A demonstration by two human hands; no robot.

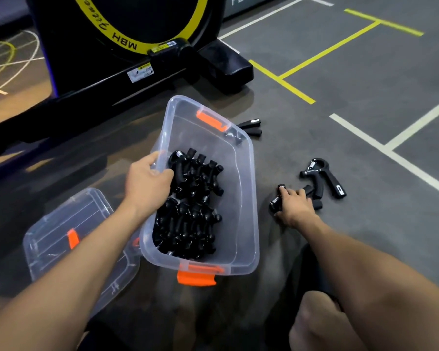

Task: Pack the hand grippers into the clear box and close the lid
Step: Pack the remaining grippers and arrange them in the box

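We are partway through packing: the clear box sits on the grey floor, its inner left half already filled with neat rows of black packed grippers. Our left hand reaches over the box's left wall, fingers curled round one gripper at the top of the pile. Our right hand, to the right of the box, presses down on a loose gripper with fingers bent over it; whether it has truly closed we cannot tell. To do this well, we should lift each by its handles and nest it against the rows. Another gripper lies further right of the box, one more beyond its far corner. The ribbed transparent lid, with an orange latch, waits left of the box. The grippers look matte, curved, spring-topped.
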